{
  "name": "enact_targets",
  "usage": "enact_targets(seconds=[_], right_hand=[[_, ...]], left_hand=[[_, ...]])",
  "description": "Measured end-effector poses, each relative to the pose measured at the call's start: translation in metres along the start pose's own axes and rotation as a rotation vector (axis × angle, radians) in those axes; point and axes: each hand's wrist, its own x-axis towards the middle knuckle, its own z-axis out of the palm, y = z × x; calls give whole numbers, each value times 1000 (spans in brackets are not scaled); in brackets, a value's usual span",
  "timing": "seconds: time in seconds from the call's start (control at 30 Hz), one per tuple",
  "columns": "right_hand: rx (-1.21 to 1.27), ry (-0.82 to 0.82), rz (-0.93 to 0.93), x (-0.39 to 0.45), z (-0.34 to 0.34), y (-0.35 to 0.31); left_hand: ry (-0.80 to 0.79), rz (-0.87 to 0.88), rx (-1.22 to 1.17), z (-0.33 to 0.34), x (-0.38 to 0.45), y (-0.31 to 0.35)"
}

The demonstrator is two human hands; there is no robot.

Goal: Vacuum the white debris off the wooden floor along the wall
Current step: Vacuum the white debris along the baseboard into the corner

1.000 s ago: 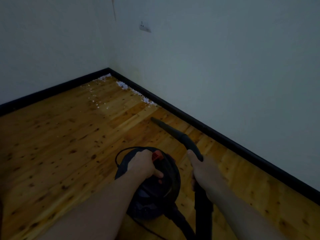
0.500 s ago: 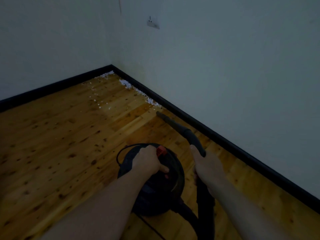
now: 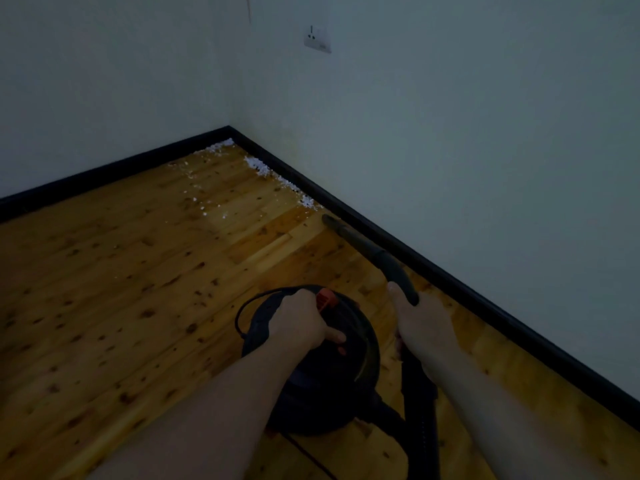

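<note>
Two hands are busy: the left hand clamps the vacuum canister handle — likely light enough to drag — while the right hand grips the stiff wand. White debris lies along the baseboard, just beyond the nozzle; it looks featherlight.

No text, label, brand or number can be read anywhere (the dim light blurs every surface).

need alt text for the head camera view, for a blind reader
The right hand aims a black vacuum nozzle at white debris along the black baseboard, while the left hand grips the vacuum canister on a wooden floor.
</note>
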Motion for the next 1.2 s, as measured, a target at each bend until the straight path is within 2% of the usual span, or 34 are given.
enact_targets(seconds=[0.37, 0.63, 0.87, 1.2], right_hand=[[63, -26, -5, -2, 0, -8], [158, 9, 73, -21, 1, -6], [250, -2, 144, -29, -2, -32], [188, -64, 101, -4, 5, -38]], left_hand=[[18, 12, -12, -8, -3, -2], [56, 66, -13, -19, -19, -15], [46, -1, 3, -41, -20, -46], [33, -65, 14, -30, 11, -37]])
